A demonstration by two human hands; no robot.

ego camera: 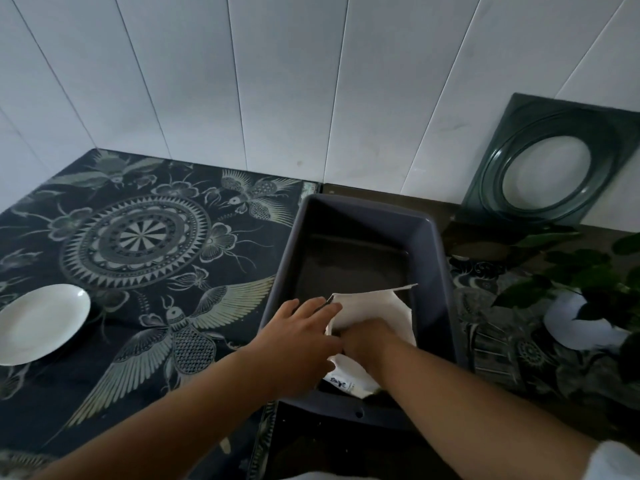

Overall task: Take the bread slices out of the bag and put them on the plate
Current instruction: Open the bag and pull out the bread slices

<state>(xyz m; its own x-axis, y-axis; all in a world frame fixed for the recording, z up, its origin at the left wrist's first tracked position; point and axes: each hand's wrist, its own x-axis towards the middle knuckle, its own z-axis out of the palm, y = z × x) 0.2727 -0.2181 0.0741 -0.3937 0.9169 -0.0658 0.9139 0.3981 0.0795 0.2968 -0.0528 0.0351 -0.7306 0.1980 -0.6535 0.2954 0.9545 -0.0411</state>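
A white paper bag (377, 306) lies in the near end of a dark grey plastic bin (433, 244). My left hand (301, 327) rests on the bag's left edge, fingers laid over its open mouth. My right hand (367, 337) is pushed into the bag, its fingers hidden inside. No bread slice shows. The white plate (38, 323) sits bare at the far left on the patterned cloth, well away from both hands.
A dark cloth with bird and mandala prints (138, 237) covers the table's left part. A green square frame with a round hole (550, 164) leans on the white panelled wall at the back right. A leafy plant in a white pot (581, 317) stands right of the bin.
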